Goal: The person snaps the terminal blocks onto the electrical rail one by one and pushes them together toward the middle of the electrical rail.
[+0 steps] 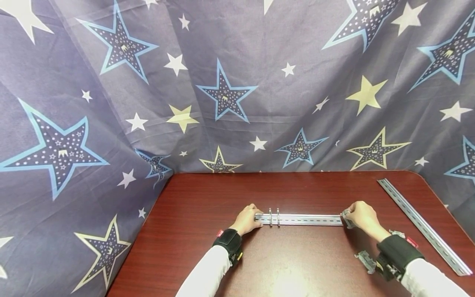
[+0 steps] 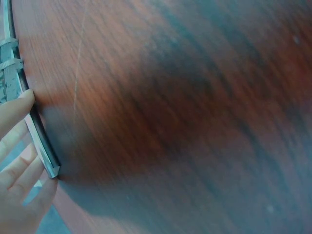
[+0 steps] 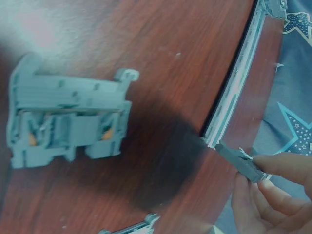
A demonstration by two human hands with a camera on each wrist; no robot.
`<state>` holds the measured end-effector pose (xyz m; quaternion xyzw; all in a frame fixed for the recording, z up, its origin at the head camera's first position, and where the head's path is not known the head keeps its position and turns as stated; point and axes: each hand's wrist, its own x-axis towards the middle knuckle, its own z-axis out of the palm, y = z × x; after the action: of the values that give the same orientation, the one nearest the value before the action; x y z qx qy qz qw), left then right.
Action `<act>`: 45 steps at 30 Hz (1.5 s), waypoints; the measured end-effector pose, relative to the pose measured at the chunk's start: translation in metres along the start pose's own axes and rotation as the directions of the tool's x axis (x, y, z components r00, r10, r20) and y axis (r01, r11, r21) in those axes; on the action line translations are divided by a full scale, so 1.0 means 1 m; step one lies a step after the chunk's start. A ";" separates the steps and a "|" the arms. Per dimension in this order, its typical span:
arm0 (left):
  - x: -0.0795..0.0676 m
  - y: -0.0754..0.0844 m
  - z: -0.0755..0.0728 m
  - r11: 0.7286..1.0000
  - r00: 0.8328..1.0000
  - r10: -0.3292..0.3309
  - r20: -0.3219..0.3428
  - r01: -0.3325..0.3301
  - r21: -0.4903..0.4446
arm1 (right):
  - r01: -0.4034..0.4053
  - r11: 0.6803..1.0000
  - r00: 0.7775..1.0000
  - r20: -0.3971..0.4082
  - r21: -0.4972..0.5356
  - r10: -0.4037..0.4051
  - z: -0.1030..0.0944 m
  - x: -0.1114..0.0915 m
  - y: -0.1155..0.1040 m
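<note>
A slotted metal DIN rail (image 1: 309,220) lies crosswise on the table. My left hand (image 1: 248,220) grips its left end, thumb on the near edge and fingers beyond it, as the left wrist view shows. Just right of that hand, two thin grey terminal blocks (image 1: 274,217) sit across the rail with a small gap between them. At the rail's right end my right hand (image 1: 363,216) pinches another grey terminal block (image 3: 240,162) between thumb and fingers. That block is close beside the rail's end; whether they touch I cannot tell.
A loose grey terminal block (image 3: 73,117) lies on the table near the right wrist, and another grey piece (image 1: 397,234) is partly hidden behind that wrist. A second DIN rail (image 1: 423,225) slants along the right side. Star-patterned cloth (image 1: 237,132) hangs behind the table.
</note>
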<state>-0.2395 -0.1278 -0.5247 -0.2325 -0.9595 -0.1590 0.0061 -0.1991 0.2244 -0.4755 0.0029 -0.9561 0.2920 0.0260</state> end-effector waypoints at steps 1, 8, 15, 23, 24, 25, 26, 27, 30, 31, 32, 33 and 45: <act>0.000 0.000 0.000 1.000 1.000 0.000 0.001 0.000 0.001 | 0.003 1.000 1.000 0.001 0.004 -0.003 0.000 0.001 -0.002; 0.000 0.000 0.000 1.000 1.000 0.006 -0.006 -0.006 0.001 | 0.025 1.000 1.000 0.005 0.007 -0.025 0.002 0.010 -0.016; 0.001 -0.001 0.001 1.000 1.000 0.009 -0.009 -0.009 0.001 | 0.057 0.998 0.998 -0.001 0.014 -0.057 0.007 0.018 -0.031; 0.002 -0.002 0.002 1.000 1.000 0.011 -0.012 -0.012 -0.001 | 0.088 0.996 0.996 -0.001 0.033 -0.088 0.013 0.024 -0.053; 0.003 -0.003 0.002 1.000 1.000 0.012 -0.012 -0.012 0.002 | 0.088 0.996 0.996 0.002 0.036 -0.088 0.014 0.025 -0.056; 0.003 -0.003 0.002 1.000 1.000 0.014 -0.013 -0.014 0.002 | 0.089 0.995 0.996 0.004 0.038 -0.089 0.015 0.025 -0.059; 0.003 -0.003 0.002 1.000 1.000 0.014 -0.012 -0.014 0.005 | 0.090 0.995 0.996 0.008 0.042 -0.090 0.017 0.026 -0.062; 0.003 -0.003 0.002 1.000 1.000 0.014 -0.013 -0.014 0.006 | 0.089 0.995 0.996 0.011 0.045 -0.089 0.018 0.026 -0.064; 0.003 -0.002 0.001 1.000 1.000 0.016 -0.014 -0.016 0.011 | 0.084 0.995 0.996 0.016 0.049 -0.084 0.023 0.027 -0.070; 0.003 -0.002 0.001 1.000 1.000 0.015 -0.013 -0.015 0.011 | 0.083 0.995 0.996 0.016 0.053 -0.083 0.024 0.028 -0.072; 0.003 -0.002 0.001 1.000 1.000 0.013 -0.012 -0.013 0.010 | 0.080 0.995 0.997 0.018 0.058 -0.081 0.026 0.028 -0.074; 0.003 -0.002 0.001 1.000 1.000 0.012 -0.011 -0.012 0.007 | 0.081 0.995 0.996 0.019 0.060 -0.082 0.027 0.029 -0.075; 0.001 0.000 0.000 1.000 1.000 0.001 -0.003 -0.001 -0.002 | 0.056 0.995 0.998 0.021 0.086 -0.058 0.046 0.028 -0.092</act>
<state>-0.2403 -0.1270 -0.5244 -0.2328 -0.9592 -0.1603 0.0073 -0.2275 0.1229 -0.4610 0.0346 -0.9426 0.3315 0.0229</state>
